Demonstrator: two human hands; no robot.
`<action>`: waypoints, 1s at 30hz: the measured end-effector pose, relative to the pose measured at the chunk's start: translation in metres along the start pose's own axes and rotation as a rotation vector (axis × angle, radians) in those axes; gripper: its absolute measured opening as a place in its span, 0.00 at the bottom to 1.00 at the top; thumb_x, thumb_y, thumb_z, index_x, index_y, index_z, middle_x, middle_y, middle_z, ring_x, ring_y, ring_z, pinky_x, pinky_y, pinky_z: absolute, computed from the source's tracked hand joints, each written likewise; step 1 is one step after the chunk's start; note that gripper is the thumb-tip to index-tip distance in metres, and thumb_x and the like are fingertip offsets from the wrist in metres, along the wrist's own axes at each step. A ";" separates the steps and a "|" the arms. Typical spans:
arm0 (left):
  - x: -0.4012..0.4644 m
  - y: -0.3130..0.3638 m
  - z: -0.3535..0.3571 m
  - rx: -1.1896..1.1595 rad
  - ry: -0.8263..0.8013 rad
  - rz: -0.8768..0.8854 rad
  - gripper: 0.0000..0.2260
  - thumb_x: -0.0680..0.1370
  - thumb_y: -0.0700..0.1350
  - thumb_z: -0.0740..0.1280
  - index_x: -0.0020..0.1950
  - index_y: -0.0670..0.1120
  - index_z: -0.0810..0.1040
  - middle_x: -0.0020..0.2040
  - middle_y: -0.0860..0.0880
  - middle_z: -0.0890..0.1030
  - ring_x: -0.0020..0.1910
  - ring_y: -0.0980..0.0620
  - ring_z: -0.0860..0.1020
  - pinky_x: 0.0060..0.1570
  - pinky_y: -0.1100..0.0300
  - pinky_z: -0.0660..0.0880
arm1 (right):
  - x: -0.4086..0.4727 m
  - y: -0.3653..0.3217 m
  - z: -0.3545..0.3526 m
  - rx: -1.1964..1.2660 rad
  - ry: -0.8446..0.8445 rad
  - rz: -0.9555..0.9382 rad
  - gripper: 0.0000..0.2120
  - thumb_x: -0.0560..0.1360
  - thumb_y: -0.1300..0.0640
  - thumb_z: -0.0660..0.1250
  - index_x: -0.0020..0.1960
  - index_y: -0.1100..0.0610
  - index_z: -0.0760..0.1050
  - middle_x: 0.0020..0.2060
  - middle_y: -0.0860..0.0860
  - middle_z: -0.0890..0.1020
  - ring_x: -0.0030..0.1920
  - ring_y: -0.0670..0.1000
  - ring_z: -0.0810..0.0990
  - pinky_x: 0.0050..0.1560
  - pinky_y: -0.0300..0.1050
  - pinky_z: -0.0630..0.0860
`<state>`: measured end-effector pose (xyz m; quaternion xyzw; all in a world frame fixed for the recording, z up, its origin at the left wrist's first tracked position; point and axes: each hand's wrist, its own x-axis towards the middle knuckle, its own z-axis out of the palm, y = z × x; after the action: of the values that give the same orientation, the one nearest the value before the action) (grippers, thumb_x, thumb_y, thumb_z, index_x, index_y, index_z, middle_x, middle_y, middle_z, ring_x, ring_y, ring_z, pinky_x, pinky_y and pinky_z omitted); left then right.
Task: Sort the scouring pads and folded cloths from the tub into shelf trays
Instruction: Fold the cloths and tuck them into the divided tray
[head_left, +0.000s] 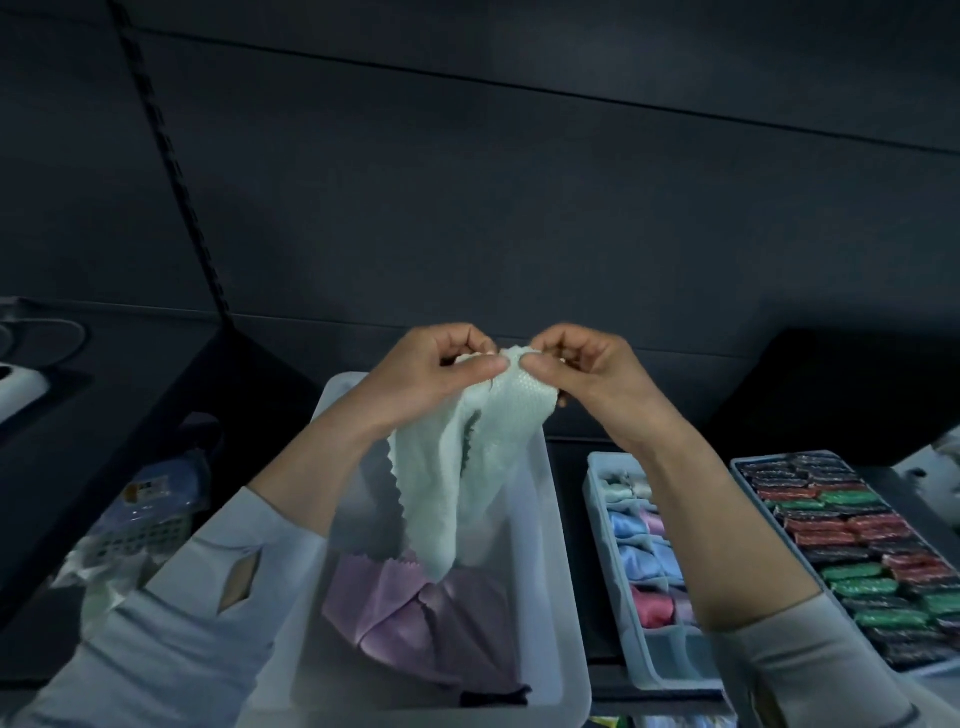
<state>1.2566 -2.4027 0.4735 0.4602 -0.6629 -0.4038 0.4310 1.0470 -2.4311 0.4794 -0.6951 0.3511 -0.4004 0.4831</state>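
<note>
A pale mint-green cloth with zigzag edges hangs above the white tub. My left hand and my right hand pinch its top edge side by side, fingers curled. Inside the tub lies a crumpled lilac cloth, and a dark item sits at the tub's near end. To the right stands a narrow tray of folded cloths in mint, blue and pink. Further right, a tray holds several rows of red, green and black scouring pads.
A dark shelf wall fills the background, with a slotted upright at the left. A basket with packaged goods stands at the lower left. A dark bin sits at the back right.
</note>
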 end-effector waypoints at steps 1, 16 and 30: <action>-0.001 -0.002 -0.004 0.031 -0.013 -0.034 0.06 0.74 0.50 0.74 0.45 0.48 0.82 0.38 0.48 0.80 0.38 0.55 0.74 0.43 0.62 0.71 | -0.001 -0.001 -0.002 0.042 0.023 0.002 0.02 0.75 0.58 0.71 0.45 0.55 0.79 0.36 0.55 0.77 0.35 0.49 0.73 0.33 0.40 0.71; -0.018 -0.028 -0.032 -0.343 0.311 -0.274 0.06 0.78 0.46 0.69 0.47 0.44 0.82 0.43 0.46 0.80 0.43 0.50 0.76 0.51 0.55 0.74 | -0.020 0.000 -0.030 0.643 0.114 0.031 0.05 0.74 0.61 0.61 0.41 0.52 0.72 0.40 0.51 0.80 0.34 0.46 0.66 0.29 0.34 0.65; -0.003 -0.014 -0.013 -0.052 0.498 0.053 0.06 0.78 0.41 0.67 0.43 0.51 0.79 0.32 0.62 0.77 0.33 0.64 0.73 0.36 0.70 0.69 | -0.020 0.008 -0.021 -0.142 0.175 0.118 0.13 0.76 0.47 0.68 0.42 0.56 0.74 0.30 0.47 0.69 0.32 0.47 0.67 0.39 0.42 0.67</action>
<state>1.2728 -2.4056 0.4637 0.5167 -0.5374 -0.2833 0.6033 1.0182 -2.4240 0.4715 -0.6682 0.4596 -0.4044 0.4228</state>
